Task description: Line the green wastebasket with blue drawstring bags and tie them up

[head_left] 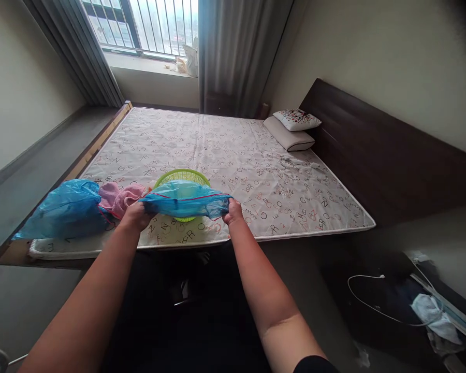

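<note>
A blue translucent plastic bag (186, 203) with a red drawstring is stretched flat between my two hands. My left hand (138, 215) grips its left end, fingers closed. At the other end, my right hand (233, 211) pinches the edge of the plastic. Behind and partly under the bag stands a lime-green plastic basket (183, 175); most of its inside is hidden. Just left of my left hand lies a pink towel (120, 198). Beside the towel, at the mattress corner, rests a second, fuller blue plastic bag (68, 210), its contents unclear.
The mattress (217, 140) has a letter print and fills the middle. Two pillows (293, 129) lie by the dark headboard (345, 119). A white cable (373, 308) and a white cloth (435, 316) are on a dark surface at right. Grey curtains (233, 52) flank the window.
</note>
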Motion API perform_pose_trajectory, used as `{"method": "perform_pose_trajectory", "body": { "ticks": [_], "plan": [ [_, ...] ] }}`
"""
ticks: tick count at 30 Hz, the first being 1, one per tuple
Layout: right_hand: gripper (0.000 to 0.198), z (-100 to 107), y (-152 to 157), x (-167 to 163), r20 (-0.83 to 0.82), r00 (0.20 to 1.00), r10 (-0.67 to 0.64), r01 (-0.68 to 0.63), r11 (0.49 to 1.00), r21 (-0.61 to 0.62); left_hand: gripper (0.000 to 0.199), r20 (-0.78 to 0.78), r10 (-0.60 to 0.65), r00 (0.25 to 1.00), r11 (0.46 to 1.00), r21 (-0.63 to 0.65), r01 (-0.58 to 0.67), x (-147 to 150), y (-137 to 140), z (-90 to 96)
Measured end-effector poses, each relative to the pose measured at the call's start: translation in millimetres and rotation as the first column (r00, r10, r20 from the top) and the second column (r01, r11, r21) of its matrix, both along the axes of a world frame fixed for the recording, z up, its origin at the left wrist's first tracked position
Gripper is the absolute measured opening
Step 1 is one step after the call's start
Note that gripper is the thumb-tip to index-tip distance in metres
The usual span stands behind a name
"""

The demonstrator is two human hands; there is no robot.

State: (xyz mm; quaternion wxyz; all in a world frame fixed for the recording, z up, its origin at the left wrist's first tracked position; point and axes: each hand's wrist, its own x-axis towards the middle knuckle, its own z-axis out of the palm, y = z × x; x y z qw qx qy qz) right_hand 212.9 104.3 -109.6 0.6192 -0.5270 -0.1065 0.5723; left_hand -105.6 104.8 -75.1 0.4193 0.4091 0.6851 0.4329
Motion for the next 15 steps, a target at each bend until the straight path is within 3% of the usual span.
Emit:
{"method": "perform_pose_trajectory", "body": {
  "ticks": [2, 3, 5, 6, 7, 10, 15],
  "plan": [
    [0.016, -4, 7, -1, 0.015, 1.000, -0.020, 0.020, 1.000, -0.019, 0.026, 0.259, 0.077, 0.963, 0.997, -0.002, -0.079, -5, 1, 1.0],
    [0.016, -7, 10, -2, 0.028, 0.999, -0.019, 0.020, 0.999, -0.028, 0.026, 0.433, 0.139, 0.891, 0.990, -0.035, -0.137, -6, 1, 0.9],
    [0.015, -14, 15, -8, 0.064, 0.998, -0.002, 0.004, 0.999, -0.044, 0.024, 0.700, 0.246, 0.671, 0.968, -0.147, -0.202, -7, 1, -2.1],
    [0.015, -18, 16, -12, 0.089, 0.996, 0.015, -0.010, 0.999, -0.051, 0.022, 0.762, 0.289, 0.579, 0.957, -0.206, -0.206, -7, 1, -5.3],
    [0.014, -22, 17, -16, 0.119, 0.992, 0.036, -0.029, 0.998, -0.058, 0.021, 0.777, 0.322, 0.541, 0.946, -0.252, -0.201, -6, 1, -9.6],
    [0.015, -33, 17, -31, 0.226, 0.966, 0.125, -0.112, 0.991, -0.069, 0.025, 0.724, 0.365, 0.585, 0.930, -0.302, -0.207, -1, -1, -27.3],
    [0.016, -39, 15, -48, 0.412, 0.869, 0.274, -0.256, 0.961, -0.100, 0.034, 0.620, 0.158, 0.769, 0.987, -0.111, -0.113, -3, -7, -55.3]
  ]
}}
